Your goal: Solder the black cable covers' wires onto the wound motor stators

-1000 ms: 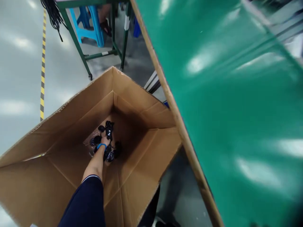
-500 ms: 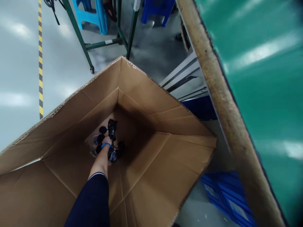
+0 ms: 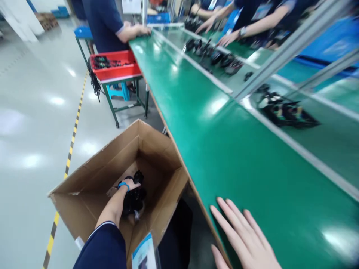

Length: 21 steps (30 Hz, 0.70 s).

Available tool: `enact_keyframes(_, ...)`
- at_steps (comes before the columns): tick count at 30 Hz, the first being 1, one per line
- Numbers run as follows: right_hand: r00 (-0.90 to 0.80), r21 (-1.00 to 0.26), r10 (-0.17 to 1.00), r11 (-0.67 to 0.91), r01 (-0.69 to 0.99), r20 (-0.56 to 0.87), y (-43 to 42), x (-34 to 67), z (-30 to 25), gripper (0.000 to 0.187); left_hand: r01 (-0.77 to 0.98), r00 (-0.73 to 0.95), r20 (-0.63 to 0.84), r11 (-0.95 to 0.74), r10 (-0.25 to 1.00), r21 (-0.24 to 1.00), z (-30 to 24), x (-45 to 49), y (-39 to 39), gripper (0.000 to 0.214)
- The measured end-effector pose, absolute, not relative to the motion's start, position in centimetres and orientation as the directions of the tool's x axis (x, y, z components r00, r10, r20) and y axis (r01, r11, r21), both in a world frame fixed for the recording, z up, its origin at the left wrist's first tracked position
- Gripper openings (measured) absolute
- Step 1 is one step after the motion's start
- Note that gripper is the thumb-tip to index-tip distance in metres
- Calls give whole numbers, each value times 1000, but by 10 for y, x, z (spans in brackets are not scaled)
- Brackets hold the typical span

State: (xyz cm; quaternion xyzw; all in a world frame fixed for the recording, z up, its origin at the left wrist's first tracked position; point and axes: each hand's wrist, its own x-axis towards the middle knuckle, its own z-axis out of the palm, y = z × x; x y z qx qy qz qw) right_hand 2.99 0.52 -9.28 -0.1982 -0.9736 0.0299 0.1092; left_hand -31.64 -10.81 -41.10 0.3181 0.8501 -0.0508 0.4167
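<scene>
My left hand [image 3: 130,184], with a blue band at the wrist, is inside an open cardboard box [image 3: 92,160]. Its fingers are closed around a bunch of black corded items [image 3: 133,200], partly covered by the hand, with a bit of clear plastic showing below. What kind of items they are I cannot make out. My right hand [image 3: 245,239] lies with spread fingers at the edge of the green worktable [image 3: 202,138], holding nothing.
Black assemblies [image 3: 286,110] lie on the conveyor line beyond the worktable, below a slanted metal post [image 3: 291,48]. A red tray [image 3: 117,67] stands on a green-legged stand ahead. Several co-workers sit or stand around the line. A badge [image 3: 144,254] hangs near the box.
The view has swung up and right, bringing the worktable, co-workers and my right hand into sight. My left hand stays in the box, now with the black corded items gathered under it.
</scene>
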Motion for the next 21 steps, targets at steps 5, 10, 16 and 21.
enact_keyframes(5, -875, -147, 404, 914, 377, 268, -6, 35, -78, 61, 710, -505, -573, 688, 645, 149, -288, -317, -103, 36)
enact_keyframes(10, -842, -255, 403, 910, 326, 360, -10, 50, -81, 42, 802, -567, -237, 594, 789, 62, -138, -308, -121, 45)
enact_keyframes(16, -807, -122, 210, 978, 171, 552, -24, 54, -40, 53, 886, -421, 266, 456, 867, -87, 32, -267, -157, 50)
enact_keyframes(21, -797, -18, 135, 988, 154, 589, -50, 46, 38, 83, 962, 90, 676, 113, 731, -250, 133, -191, -160, 52)
